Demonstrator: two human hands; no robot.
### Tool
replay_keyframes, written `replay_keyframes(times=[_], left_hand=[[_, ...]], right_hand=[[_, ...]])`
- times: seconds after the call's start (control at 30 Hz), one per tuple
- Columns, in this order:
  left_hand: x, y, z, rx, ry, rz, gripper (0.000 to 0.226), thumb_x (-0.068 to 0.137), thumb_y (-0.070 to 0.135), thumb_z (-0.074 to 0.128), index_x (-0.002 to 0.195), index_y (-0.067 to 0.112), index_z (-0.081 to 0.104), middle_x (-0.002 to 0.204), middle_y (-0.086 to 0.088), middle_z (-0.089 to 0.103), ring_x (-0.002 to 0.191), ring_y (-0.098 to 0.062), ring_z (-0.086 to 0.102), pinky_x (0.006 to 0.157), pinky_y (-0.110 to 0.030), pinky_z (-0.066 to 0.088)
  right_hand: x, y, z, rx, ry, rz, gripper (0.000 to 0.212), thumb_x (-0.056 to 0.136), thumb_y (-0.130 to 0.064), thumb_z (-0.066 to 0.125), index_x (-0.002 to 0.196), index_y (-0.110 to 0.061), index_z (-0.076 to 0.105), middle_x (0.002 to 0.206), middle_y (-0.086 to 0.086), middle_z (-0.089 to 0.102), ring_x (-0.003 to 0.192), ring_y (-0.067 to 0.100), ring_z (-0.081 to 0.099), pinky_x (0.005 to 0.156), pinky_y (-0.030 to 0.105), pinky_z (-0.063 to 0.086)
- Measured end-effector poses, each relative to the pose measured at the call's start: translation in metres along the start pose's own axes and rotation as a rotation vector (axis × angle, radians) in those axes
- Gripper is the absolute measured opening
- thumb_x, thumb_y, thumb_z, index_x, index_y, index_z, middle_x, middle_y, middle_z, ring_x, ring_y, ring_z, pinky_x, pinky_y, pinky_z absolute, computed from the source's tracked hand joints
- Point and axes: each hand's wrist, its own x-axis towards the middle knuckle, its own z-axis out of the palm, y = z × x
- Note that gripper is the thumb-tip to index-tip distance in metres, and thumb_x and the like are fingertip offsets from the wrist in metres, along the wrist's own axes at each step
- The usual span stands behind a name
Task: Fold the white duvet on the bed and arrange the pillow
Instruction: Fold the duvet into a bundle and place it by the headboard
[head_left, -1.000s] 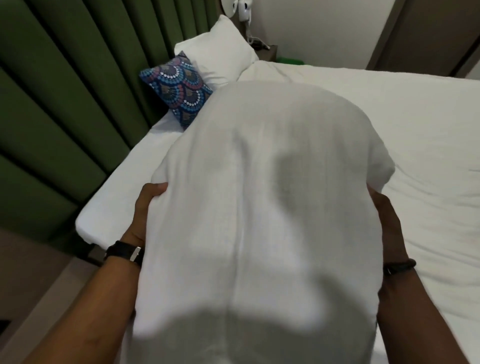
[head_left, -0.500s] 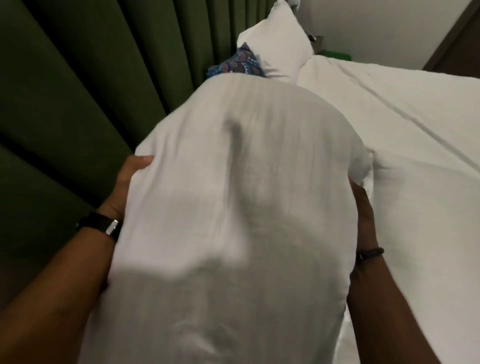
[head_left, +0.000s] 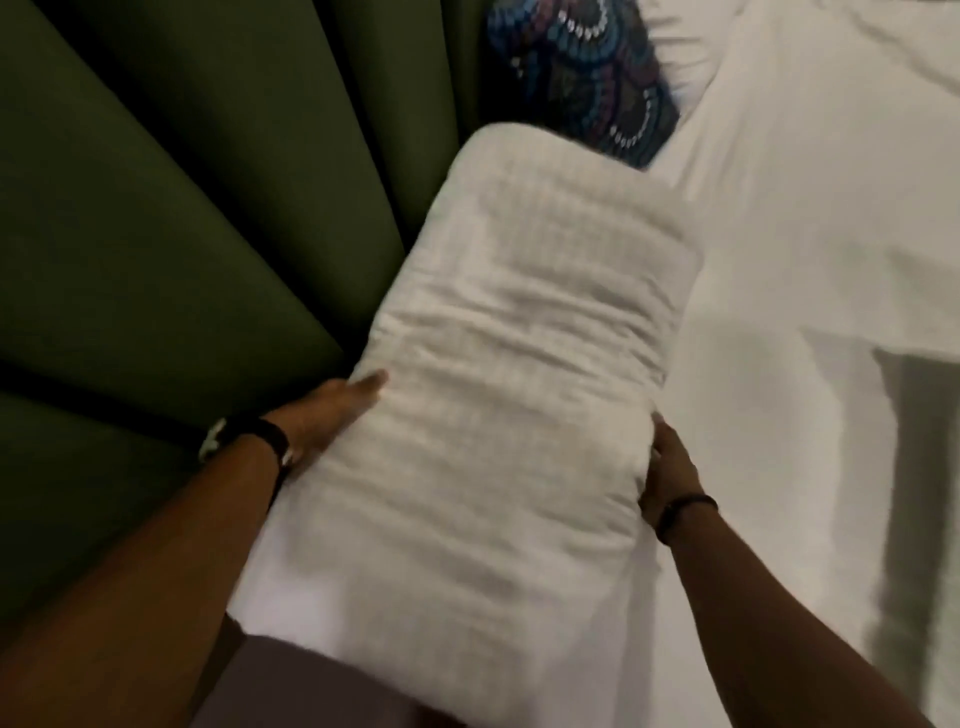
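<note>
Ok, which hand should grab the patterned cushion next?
Right, probably. The right hand holds the pillow on its open bed side, with bare sheet leading to the patterned cushion; the left hand sits between pillow and green curtain.

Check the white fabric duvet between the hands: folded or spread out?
Folded. The white fabric duvet is a compact, thick oblong bundle; the left hand and right hand touch its opposite sides beside the green curtain.
</note>
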Motion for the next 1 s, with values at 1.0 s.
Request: replay_keyframes(times=[1.0], left_hand=[[-0.027, -0.062, 0.157, 0.999, 0.535, 0.441, 0.134, 0.049, 0.106, 0.028, 0.156, 0.026, 0.017, 0.165, -0.012, 0.002, 0.150, -0.040, -0.006, 0.111, -0.074, -0.001]], right_hand=[[0.102, -0.087, 0.164, -2.147, -0.524, -1.325, 0.080, 0.091, -0.070, 0.029, 0.154, -0.021, 0.023, 0.162, 0.010, 0.017, 0.150, 0.033, 0.012, 0.119, 0.057, 0.005]])
